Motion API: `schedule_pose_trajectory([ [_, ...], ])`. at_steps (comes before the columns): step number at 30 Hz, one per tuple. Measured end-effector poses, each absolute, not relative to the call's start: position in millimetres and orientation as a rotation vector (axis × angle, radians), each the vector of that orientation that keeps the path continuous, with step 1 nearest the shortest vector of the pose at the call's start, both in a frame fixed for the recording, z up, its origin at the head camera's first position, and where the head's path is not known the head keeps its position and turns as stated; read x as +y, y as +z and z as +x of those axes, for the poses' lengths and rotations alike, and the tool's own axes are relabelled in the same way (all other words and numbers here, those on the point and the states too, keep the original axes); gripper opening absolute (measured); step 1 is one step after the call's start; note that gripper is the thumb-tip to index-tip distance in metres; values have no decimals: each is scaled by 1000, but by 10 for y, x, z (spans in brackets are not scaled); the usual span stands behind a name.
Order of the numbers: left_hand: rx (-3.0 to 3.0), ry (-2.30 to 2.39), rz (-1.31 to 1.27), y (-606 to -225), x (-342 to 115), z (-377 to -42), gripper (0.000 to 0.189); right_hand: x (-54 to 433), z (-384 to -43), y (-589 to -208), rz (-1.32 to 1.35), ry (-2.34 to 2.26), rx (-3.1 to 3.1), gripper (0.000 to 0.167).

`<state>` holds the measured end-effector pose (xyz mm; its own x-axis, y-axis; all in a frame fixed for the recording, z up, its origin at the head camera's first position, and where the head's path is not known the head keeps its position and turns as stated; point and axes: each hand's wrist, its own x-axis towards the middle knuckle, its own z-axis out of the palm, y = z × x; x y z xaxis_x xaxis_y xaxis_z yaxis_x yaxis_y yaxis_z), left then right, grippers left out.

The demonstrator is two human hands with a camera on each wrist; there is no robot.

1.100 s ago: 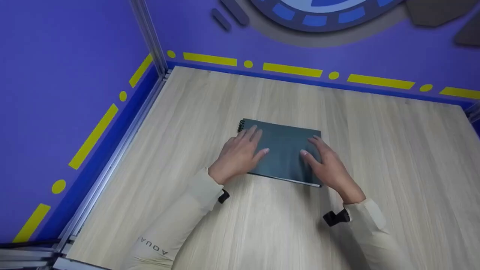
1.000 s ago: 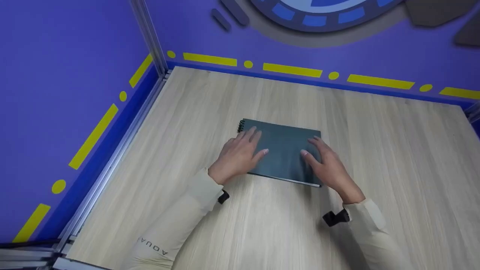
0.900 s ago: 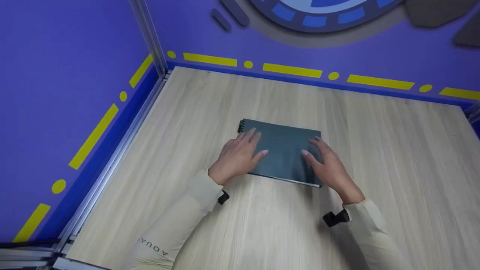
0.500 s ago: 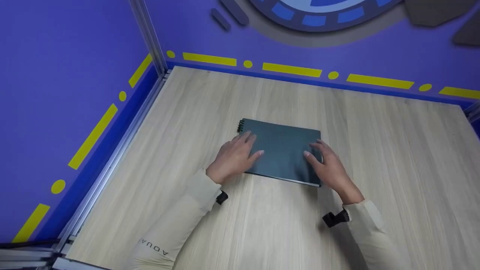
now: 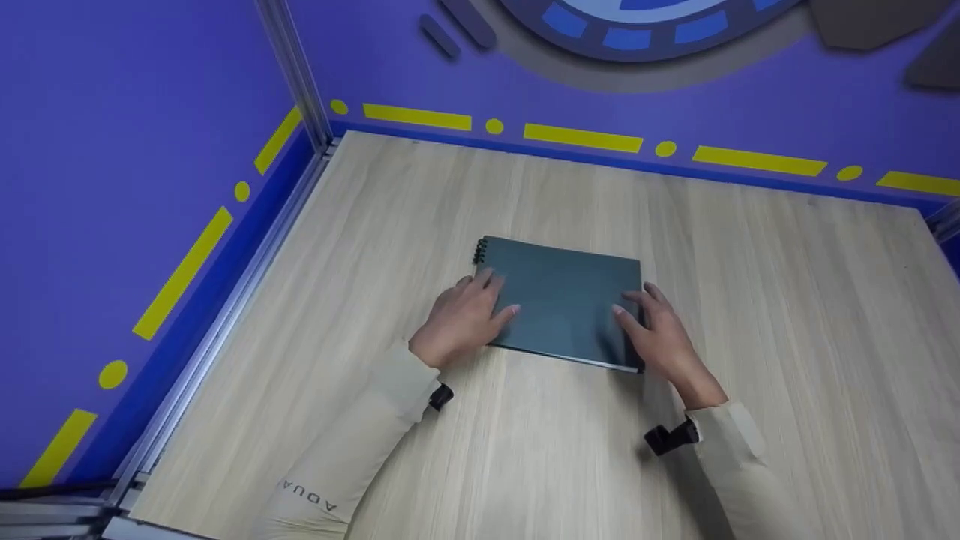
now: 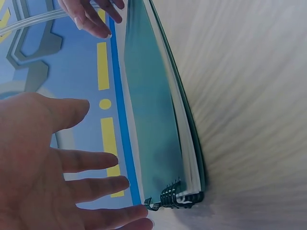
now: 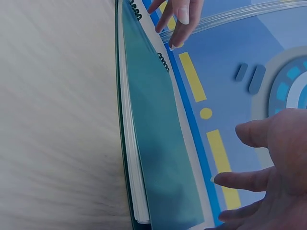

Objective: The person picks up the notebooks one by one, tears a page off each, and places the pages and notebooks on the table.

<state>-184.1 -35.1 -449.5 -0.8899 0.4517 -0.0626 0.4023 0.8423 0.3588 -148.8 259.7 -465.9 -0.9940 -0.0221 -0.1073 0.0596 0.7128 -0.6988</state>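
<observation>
A closed spiral notebook [image 5: 562,300] with a dark green cover lies flat on the wooden table, its black wire binding [image 5: 480,251] at the left edge. My left hand [image 5: 461,315] is spread over the binding side; in the left wrist view its fingers [image 6: 96,189] are straight and apart, above the cover. Over the opposite edge is my right hand [image 5: 660,334], thumb above the cover and fingers loosely extended. The right wrist view shows a gap between that hand [image 7: 283,172] and the notebook, whose white pages [image 7: 134,163] show along the near side. Neither hand holds anything.
The light wood table [image 5: 375,225] reaches back to a blue-purple wall panel [image 5: 600,90] with yellow dashes. Along its left side runs a metal rail [image 5: 225,315] beside a second blue panel [image 5: 112,187]. Both wrists wear a small black camera [image 5: 671,436].
My left hand has drawn slightly left and toward me, uncovering more of the cover. My right hand has shifted slightly right and nearer. The notebook stays in place.
</observation>
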Motion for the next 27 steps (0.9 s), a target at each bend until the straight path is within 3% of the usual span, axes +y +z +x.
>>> schedule_pose_trajectory([
  [27,2795,493,662,-4565,-352,-1841,59,2596,-1499,-4732,63,-1188,2817,46],
])
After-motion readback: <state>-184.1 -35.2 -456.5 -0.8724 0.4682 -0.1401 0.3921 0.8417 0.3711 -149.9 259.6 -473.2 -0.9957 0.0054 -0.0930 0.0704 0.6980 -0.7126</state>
